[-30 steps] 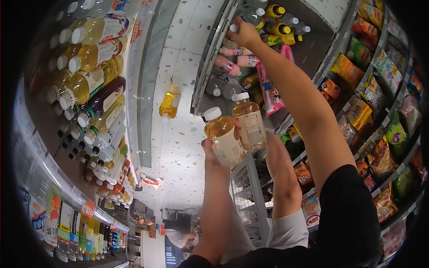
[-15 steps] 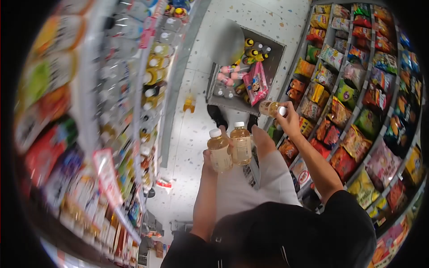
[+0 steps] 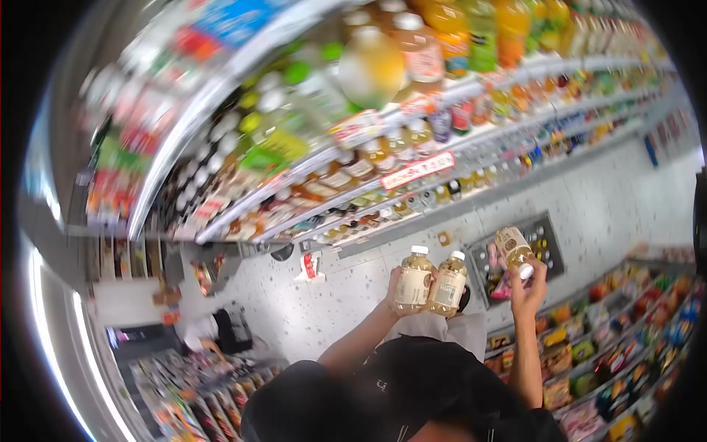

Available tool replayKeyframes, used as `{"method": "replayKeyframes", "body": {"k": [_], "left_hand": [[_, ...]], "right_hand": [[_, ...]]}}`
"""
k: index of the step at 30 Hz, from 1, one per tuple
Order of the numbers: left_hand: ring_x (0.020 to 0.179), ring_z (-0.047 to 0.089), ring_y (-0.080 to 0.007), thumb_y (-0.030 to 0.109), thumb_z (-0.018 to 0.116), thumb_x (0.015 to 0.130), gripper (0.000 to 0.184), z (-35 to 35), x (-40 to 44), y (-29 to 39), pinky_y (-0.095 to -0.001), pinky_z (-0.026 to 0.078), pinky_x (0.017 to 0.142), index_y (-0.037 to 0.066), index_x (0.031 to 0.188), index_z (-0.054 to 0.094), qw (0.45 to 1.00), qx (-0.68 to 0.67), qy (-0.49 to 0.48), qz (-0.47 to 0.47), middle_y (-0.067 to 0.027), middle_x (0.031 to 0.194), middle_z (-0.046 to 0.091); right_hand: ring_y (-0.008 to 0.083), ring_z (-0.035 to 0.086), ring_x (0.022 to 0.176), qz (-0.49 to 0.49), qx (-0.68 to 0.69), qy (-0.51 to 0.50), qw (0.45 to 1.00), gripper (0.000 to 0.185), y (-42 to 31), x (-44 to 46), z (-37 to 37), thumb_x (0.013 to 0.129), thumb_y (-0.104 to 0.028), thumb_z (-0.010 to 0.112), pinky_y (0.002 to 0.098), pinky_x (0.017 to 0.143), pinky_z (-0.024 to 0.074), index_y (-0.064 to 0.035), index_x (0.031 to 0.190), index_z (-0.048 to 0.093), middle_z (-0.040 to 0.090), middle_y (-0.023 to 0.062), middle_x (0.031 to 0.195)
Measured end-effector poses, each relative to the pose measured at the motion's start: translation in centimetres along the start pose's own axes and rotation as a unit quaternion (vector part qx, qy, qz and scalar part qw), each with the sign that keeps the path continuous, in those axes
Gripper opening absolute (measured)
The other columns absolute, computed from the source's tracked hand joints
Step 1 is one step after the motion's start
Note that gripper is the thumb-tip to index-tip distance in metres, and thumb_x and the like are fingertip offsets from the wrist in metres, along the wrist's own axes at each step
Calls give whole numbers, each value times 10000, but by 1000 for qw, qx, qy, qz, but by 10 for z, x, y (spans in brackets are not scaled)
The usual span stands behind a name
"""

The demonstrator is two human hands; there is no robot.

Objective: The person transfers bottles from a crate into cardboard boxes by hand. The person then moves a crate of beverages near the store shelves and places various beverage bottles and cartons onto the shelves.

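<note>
My left hand is closed around two bottles of pale yellow drink with white caps. One labelled bottle stands upright beside the other bottle, which leans slightly. Most of the fingers are hidden behind them. Off to the right, my right hand grips a third bottle near its white cap, and this one is tipped with the cap toward me. Behind that third bottle, on the floor, is a grey crate with bottles and a pink package in it.
Ahead, a long drinks shelf with several tiers of bottles crosses the view. Snack racks stand at the lower right. On the floor lies a red-and-white item. Another person is at the lower left.
My view has swung left toward the drinks shelf, and the crate now appears farther right. Both hands have risen with their bottles still held.
</note>
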State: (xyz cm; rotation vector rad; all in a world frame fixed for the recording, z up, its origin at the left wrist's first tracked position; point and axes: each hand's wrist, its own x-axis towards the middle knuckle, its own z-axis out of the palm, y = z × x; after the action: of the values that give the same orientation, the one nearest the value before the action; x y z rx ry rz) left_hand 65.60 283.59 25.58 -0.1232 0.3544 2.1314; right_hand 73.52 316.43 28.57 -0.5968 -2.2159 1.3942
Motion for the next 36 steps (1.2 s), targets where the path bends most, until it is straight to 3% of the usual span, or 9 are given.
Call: {"method": "replayKeyframes", "body": {"k": [8,13,18,23,25,30,31,33,36], "left_hand": [[1553,314,-624,904,700,812,957,43,-81,-4,-878,285,1168,115,1347,615,995,-35,-46,88,-349,1682,347],[1519,384,-612,915,688,807,978,33,-108,30,-800,364,1179,85,1321,614,992,-31,-27,119,-348,1627,429],[1457,498,-579,947,640,811,1013,9,-154,103,-713,419,1190,59,1298,608,991,34,-41,127,-357,1535,539],[1462,485,-592,970,601,817,1029,-25,-194,165,-719,413,1193,57,1291,615,984,64,-48,158,-366,1534,532],[1067,751,-313,584,440,980,701,-25,-208,184,-477,634,934,-17,1226,704,984,-28,19,173,-175,1131,755],[1107,729,-293,775,478,928,874,-55,-229,215,-479,626,966,24,1323,684,987,-25,5,157,-130,1193,727],[1107,729,-293,775,478,928,874,-66,-231,217,-479,626,966,24,1323,684,987,-29,4,155,-130,1193,727],[1455,499,-585,951,649,791,1027,-76,-231,223,-701,466,1161,53,1290,623,990,3,5,139,-375,1513,548],[1451,511,-574,953,653,784,1042,-76,-229,222,-683,480,1160,44,1293,626,988,10,-20,151,-369,1514,552]], "right_hand": [[193,702,950,-63,277,-75,956,294,-199,34,28,1086,-128,647,324,662,596,-30,1328,514,656,124,1150],[211,719,960,-76,415,-214,881,335,-319,65,123,1106,-247,621,331,685,607,-43,1360,539,683,122,1172],[163,617,717,121,541,-315,770,319,-427,67,242,1097,-309,668,352,695,608,-71,1279,557,671,79,935],[144,606,697,119,511,-325,787,302,-496,73,323,1078,-311,707,301,549,472,-82,1200,553,563,26,845],[151,630,698,63,476,-302,824,318,-513,76,346,1059,-305,739,284,504,444,-75,1153,541,554,26,852],[144,643,740,-25,382,-286,878,303,-526,91,391,1112,-304,690,252,494,383,-86,1298,592,562,21,885],[144,643,740,-23,378,-285,880,303,-528,91,396,1112,-304,690,252,494,383,-86,1298,592,562,21,885],[221,687,680,4,359,-230,904,233,-534,92,407,1103,-235,645,338,485,472,-5,1063,654,716,140,920],[133,639,608,3,332,-223,917,226,-529,103,411,1118,-248,643,277,439,402,-23,1099,641,690,91,846]]}}
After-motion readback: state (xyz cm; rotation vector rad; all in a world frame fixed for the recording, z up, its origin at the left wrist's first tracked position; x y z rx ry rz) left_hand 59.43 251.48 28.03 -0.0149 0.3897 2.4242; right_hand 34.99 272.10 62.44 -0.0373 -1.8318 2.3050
